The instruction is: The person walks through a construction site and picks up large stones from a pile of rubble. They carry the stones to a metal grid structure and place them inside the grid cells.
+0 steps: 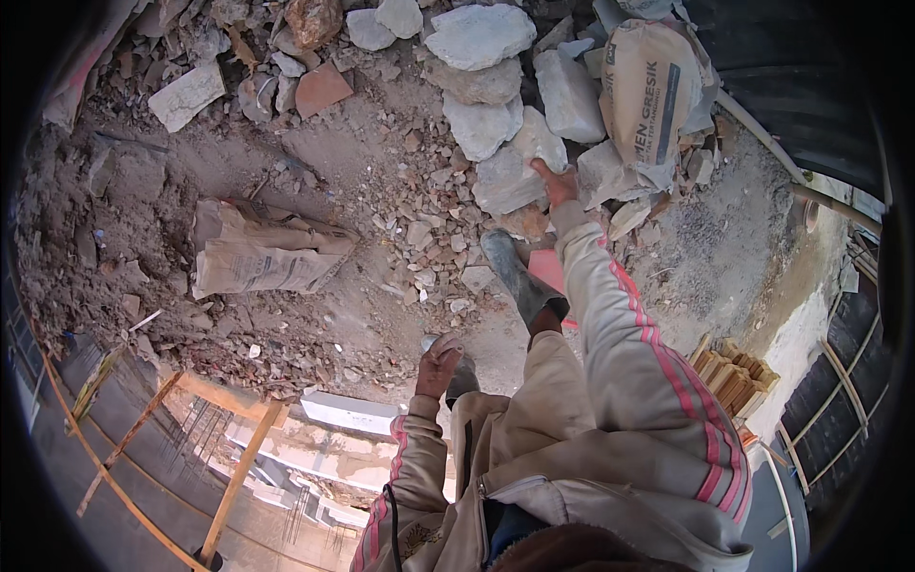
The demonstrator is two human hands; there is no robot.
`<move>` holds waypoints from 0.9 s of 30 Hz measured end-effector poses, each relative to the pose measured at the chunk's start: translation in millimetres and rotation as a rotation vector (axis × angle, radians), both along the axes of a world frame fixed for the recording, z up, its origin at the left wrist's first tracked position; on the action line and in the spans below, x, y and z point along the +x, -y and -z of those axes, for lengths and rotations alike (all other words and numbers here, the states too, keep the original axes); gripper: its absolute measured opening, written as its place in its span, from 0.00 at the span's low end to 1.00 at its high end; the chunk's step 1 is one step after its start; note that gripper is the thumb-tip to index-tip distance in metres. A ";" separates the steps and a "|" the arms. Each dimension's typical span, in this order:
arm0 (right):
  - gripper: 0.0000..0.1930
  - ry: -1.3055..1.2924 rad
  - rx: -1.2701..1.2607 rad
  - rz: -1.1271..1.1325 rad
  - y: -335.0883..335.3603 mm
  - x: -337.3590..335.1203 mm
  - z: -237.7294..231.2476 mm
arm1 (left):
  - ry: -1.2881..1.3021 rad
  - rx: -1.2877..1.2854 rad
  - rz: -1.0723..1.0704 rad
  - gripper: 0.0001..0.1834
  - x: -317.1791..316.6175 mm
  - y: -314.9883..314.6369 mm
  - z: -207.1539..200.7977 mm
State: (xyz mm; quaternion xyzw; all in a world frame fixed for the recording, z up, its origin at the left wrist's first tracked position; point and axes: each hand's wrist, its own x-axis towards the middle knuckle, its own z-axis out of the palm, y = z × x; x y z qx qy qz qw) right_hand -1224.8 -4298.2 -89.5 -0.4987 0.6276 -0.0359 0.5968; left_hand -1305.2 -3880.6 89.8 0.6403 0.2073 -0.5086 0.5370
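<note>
My right hand (557,183), at the end of an outstretched arm, grips the near right edge of a pale grey stone (507,181). That stone lies on the ground against a whitish stone (540,143) and below a larger stack. The fingers' undersides are hidden. My left hand (439,368) hangs low beside my left boot, its fingers loosely curled with nothing visible in them. A dusty rubber boot (515,272) on my right foot stands just short of the gripped stone. Beside it lies a flat pinkish-red object (548,271), partly covered by my arm and leg.
Large stones (481,38) are piled ahead, with a brown paper sack (648,91) over some at the right. Another torn sack (272,248) lies on rubble at left. Wooden poles (243,477) edge a drop at lower left. Stacked wood pieces (732,378) stand at right.
</note>
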 end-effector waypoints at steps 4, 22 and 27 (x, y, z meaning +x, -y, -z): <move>0.47 0.083 0.273 0.088 -35.9 -42.6 -55.7 | -0.173 -0.018 -0.046 0.25 18.4 42.3 12.9; 0.40 0.273 0.536 -0.106 -147.2 -71.4 -198.9 | -0.501 -0.325 -1.140 0.65 56.1 110.4 28.9; 0.43 0.384 0.590 -0.152 -169.4 -65.8 -191.7 | -0.274 -0.370 -0.988 0.53 92.8 102.7 16.3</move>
